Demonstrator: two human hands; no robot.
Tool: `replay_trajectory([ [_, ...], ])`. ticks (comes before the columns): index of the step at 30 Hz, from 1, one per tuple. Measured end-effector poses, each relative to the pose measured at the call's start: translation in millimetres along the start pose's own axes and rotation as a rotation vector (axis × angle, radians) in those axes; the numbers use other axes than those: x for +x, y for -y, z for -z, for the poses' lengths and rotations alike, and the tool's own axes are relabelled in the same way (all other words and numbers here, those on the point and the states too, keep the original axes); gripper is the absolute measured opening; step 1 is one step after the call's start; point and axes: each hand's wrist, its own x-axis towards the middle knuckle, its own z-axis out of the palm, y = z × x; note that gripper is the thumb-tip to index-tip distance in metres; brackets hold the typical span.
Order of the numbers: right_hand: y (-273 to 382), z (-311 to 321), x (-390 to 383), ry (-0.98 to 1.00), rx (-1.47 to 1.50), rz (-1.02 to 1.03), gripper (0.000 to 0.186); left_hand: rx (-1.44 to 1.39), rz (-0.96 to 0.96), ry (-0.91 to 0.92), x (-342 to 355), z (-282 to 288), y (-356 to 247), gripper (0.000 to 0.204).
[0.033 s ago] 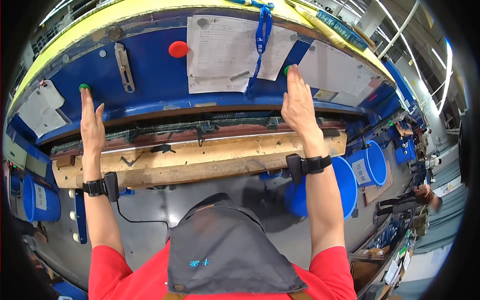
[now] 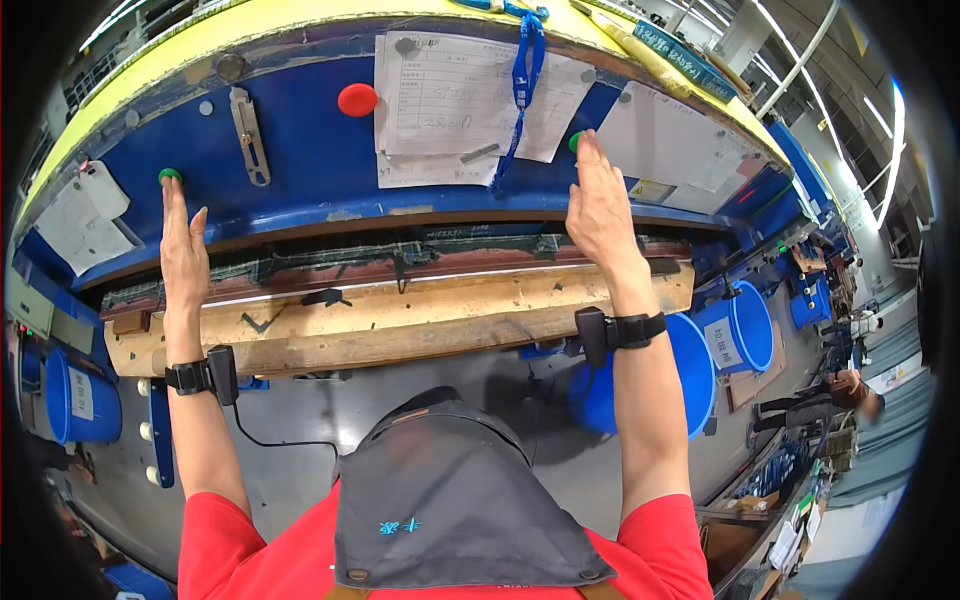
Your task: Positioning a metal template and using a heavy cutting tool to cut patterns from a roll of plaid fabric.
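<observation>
On the blue front panel (image 2: 310,150) of a machine, my left hand (image 2: 186,250) reaches up with fingers stretched out. Its fingertips are at a left green push button (image 2: 170,175). My right hand (image 2: 602,210) is likewise extended, fingertips against a right green push button (image 2: 575,142), partly covered by them. Neither hand holds anything. Between them sits a red mushroom button (image 2: 357,99). Paper sheets (image 2: 440,110) and a blue lanyard (image 2: 522,75) hang right of it. Below the panel runs a wooden work board (image 2: 400,315) with dark scraps on it.
Blue bins stand either side: a left bin (image 2: 80,400), a large right bin (image 2: 690,375) under my forearm, and another right bin (image 2: 745,330). A slotted metal bracket (image 2: 249,135) is fixed to the panel. Another person (image 2: 830,395) is far right. A cable trails from my left wrist strap.
My right hand and wrist have shifted very slightly to the right, fingertips staying at the green button. My left hand has not visibly moved.
</observation>
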Motion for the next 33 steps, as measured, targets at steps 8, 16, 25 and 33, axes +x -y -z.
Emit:
replay_trajectory([
  [8, -6, -15, -79, 0.010, 0.265, -0.231, 0.050, -0.278, 0.356, 0.172, -88, -6, -71, 0.031],
  [16, -14, -37, -159, 0.128, 0.099, -0.499, 0.022, -0.062, 0.110, 0.225, -124, -27, -104, 0.009],
  [25, -10, -36, -153, 0.148, 0.127, -0.556, 0.020, -0.034, 0.132, 0.201, -122, -25, -106, 0.011],
  [33, -8, -29, -149, 0.102, 0.107, -0.509, 0.019, -0.040, 0.132, 0.181, -117, -17, -110, 0.012],
])
